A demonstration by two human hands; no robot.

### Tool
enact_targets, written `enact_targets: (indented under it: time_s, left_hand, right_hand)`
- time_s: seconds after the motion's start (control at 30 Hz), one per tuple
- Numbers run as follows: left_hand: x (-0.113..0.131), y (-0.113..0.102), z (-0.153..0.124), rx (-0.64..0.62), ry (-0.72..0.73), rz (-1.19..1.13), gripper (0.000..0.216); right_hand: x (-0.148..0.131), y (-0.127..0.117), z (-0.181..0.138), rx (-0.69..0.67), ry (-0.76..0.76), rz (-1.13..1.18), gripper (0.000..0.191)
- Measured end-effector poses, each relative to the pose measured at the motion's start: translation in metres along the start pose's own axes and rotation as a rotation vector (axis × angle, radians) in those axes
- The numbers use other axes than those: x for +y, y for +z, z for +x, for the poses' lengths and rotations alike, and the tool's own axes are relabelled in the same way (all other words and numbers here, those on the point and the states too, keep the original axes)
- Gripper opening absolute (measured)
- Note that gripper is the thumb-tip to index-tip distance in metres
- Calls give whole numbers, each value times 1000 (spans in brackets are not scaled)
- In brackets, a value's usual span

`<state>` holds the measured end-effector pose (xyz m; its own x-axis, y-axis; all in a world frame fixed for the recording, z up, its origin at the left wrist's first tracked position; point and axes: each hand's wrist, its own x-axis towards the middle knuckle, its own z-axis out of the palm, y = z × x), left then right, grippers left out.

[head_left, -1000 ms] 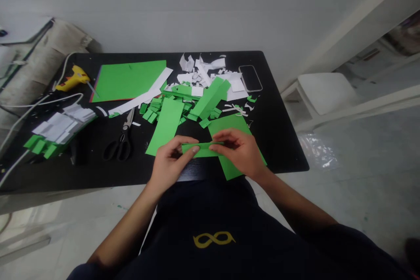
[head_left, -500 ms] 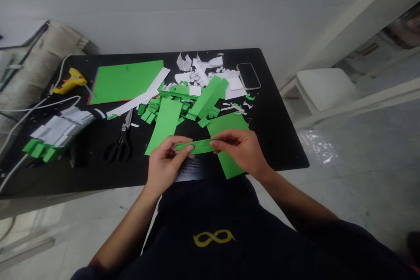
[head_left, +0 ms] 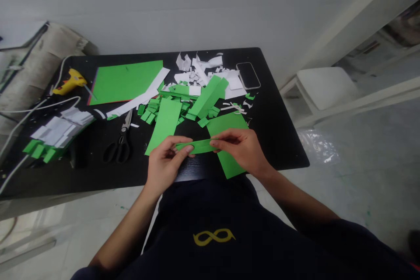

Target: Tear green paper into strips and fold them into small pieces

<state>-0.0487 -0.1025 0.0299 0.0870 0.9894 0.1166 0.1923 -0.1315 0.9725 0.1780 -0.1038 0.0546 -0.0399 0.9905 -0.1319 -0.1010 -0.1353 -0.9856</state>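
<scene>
A narrow green paper strip (head_left: 201, 146) is held level just above the near edge of the black table (head_left: 282, 140). My left hand (head_left: 166, 162) pinches its left end and my right hand (head_left: 241, 148) pinches its right end. The strip looks folded along its length. Under my right hand lies a green paper sheet (head_left: 226, 124). A longer green sheet (head_left: 164, 123) lies just beyond my left hand. Black-handled scissors (head_left: 122, 140) rest on the table to the left of my hands.
A heap of green and white paper scraps (head_left: 197, 89) covers the table's middle. A large green sheet (head_left: 126, 79) and a yellow glue gun (head_left: 69, 81) lie at the far left, a phone (head_left: 248, 75) at the far right. Stacked white and green pieces (head_left: 55, 129) sit left. A white stool (head_left: 324, 89) stands right.
The strip and both hands shifted slightly left and up in the picture a second ago; over the last half second nothing visibly moved.
</scene>
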Motion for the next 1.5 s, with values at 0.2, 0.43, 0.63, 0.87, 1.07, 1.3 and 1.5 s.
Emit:
enact_targets:
  time_s: [0.2,0.43,0.63,0.87,1.07,1.3,1.5]
  left_hand:
    - [2,1,0,7,16,-8,16]
    - [5,1,-1,18,50,56,14]
    - [6,1,-1,34,65,41,13]
    - [6,1,-1,45,64,59,13]
    - [6,1,-3,35,42,54,15]
    - [5,1,-1,40,90,67,13]
    - [1,-1,1,101,198,73,13]
  right_hand:
    - [-2,0,0,-17,41,60,29]
    - [0,4,-1,-7,63,162,29]
    - [-3,5,-3,7,58,151,27]
    - [-3,6,-3,33,44,124,28]
    - [-2,6,-2,39,42,138,26]
    - [-4,7,-2,41,38,123,27]
    - [-5,5,-2,59,-6,118,24]
